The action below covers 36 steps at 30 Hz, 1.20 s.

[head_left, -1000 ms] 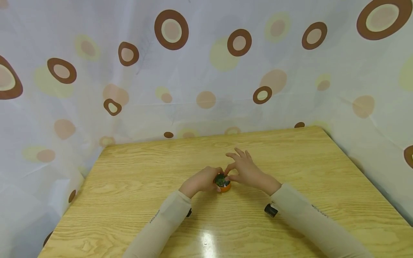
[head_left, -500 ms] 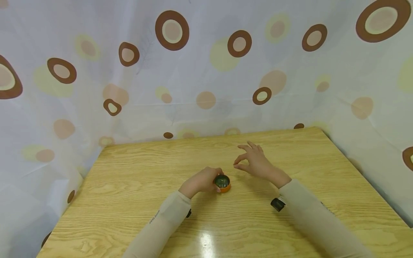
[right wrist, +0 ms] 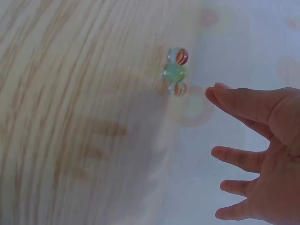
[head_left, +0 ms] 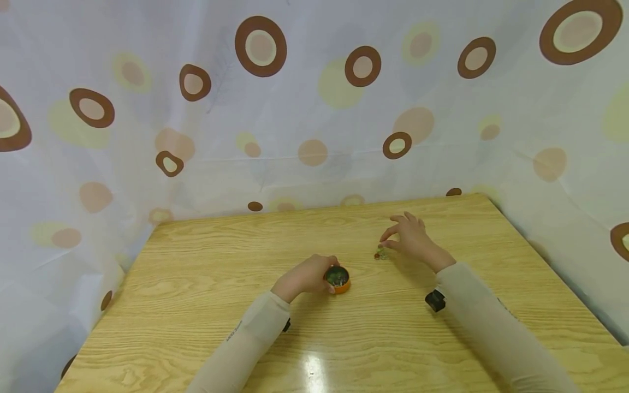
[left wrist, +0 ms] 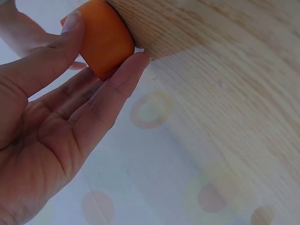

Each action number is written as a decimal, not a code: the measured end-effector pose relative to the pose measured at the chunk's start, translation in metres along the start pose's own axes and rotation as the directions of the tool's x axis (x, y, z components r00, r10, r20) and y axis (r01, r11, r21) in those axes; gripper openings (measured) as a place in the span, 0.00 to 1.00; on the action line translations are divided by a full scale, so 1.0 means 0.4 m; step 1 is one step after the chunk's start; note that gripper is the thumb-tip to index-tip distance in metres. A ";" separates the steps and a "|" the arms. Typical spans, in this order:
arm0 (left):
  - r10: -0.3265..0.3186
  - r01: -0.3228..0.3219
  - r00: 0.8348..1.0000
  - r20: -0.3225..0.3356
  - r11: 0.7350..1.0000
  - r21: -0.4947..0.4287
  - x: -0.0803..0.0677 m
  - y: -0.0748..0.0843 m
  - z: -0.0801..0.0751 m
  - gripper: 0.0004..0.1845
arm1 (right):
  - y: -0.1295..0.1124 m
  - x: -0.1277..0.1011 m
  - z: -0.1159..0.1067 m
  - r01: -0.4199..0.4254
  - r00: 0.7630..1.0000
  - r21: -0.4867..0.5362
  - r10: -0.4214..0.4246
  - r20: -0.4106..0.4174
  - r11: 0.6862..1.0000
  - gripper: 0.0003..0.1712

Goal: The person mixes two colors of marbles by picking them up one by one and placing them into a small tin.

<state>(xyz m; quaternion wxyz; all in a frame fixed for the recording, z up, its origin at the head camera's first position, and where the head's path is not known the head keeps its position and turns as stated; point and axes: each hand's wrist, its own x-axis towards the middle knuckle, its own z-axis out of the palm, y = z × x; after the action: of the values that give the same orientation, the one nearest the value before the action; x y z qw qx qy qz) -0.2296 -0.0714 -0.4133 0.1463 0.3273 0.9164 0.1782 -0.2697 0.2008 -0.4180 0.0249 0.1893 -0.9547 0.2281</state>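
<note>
Two hands at work over one wooden bench: at left, the left hand grips one orange cup, thumb on one side and fingers on the other, its mouth upward. Green and dark tones show inside the cup, too blurred for a count of what lies there. At right, the right hand is extended, thumb and forefinger tips close together and its other three fingers spread; it has hold of nothing that shows, its tips near the marbles but apart from them in the right wrist view. Three marbles can be counted on the bench, clustered to the cup's right and farther from the person: one red and clear, one green and one with an orange streak. Two pale sleeves cover the arms, with one black device below the right wrist. Behind hangs one white curtain printed with brown rings
</note>
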 end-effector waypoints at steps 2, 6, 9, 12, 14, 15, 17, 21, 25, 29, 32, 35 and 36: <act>-0.002 0.002 1.000 0.002 1.000 -0.001 0.000 0.000 0.000 0.26 | 0.012 0.004 0.003 -0.013 1.000 -0.012 0.013 0.013 1.000 0.06; -0.010 0.010 1.000 0.005 1.000 -0.001 -0.001 0.001 0.001 0.26 | 0.027 0.015 0.007 -0.003 0.999 -0.040 0.005 0.043 0.999 0.06; -0.013 0.013 1.000 0.005 1.000 -0.003 -0.002 0.002 0.001 0.27 | 0.034 0.024 0.012 0.018 0.998 -0.067 -0.014 0.069 0.998 0.07; -0.010 0.010 1.000 0.002 1.000 -0.007 -0.002 0.004 0.001 0.27 | 0.040 0.031 0.021 0.031 0.996 -0.078 -0.024 0.086 0.996 0.07; -0.008 0.008 1.000 -0.001 1.000 -0.004 -0.003 0.005 0.001 0.27 | 0.041 0.034 0.025 0.034 0.996 -0.073 -0.028 0.088 0.997 0.07; -0.007 0.007 1.000 -0.003 1.000 0.000 -0.002 0.005 0.001 0.27 | 0.042 0.035 0.027 0.034 0.996 -0.070 -0.028 0.086 0.997 0.07; -0.008 0.008 1.000 -0.005 1.000 0.008 -0.001 0.004 0.002 0.27 | 0.041 0.038 0.029 0.032 0.996 -0.060 -0.027 0.084 0.998 0.07; -0.016 0.016 1.000 -0.001 1.000 0.008 0.000 0.003 0.001 0.27 | 0.042 0.043 0.032 0.025 0.996 -0.045 -0.021 0.086 0.999 0.07; -0.023 0.023 1.000 0.002 1.000 0.006 0.001 0.001 0.002 0.27 | 0.046 0.044 0.036 0.028 0.996 -0.044 -0.024 0.083 0.999 0.06; -0.026 0.026 1.000 0.004 1.000 -0.001 0.000 0.001 0.002 0.26 | 0.044 0.045 0.037 0.030 0.997 -0.051 -0.026 0.076 0.998 0.05; -0.019 0.019 1.000 0.002 1.000 -0.004 -0.003 0.002 0.000 0.26 | 0.043 0.046 0.038 0.024 0.997 -0.061 -0.020 0.070 0.998 0.04; 0.006 -0.006 1.000 -0.005 1.000 0.002 -0.002 -0.006 0.002 0.26 | 0.042 0.045 0.041 0.015 0.998 -0.070 -0.011 0.065 0.997 0.04; 0.009 -0.009 1.000 -0.005 1.000 0.002 -0.003 -0.005 0.002 0.26 | 0.043 0.045 0.042 0.008 0.998 -0.069 -0.004 0.065 0.998 0.04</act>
<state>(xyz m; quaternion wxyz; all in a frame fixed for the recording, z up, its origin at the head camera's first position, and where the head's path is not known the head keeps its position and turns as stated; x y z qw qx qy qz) -0.2295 -0.0736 -0.4147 0.1430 0.3310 0.9155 0.1787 -0.2920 0.2014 -0.4379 0.0015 0.1986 -0.9618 0.1886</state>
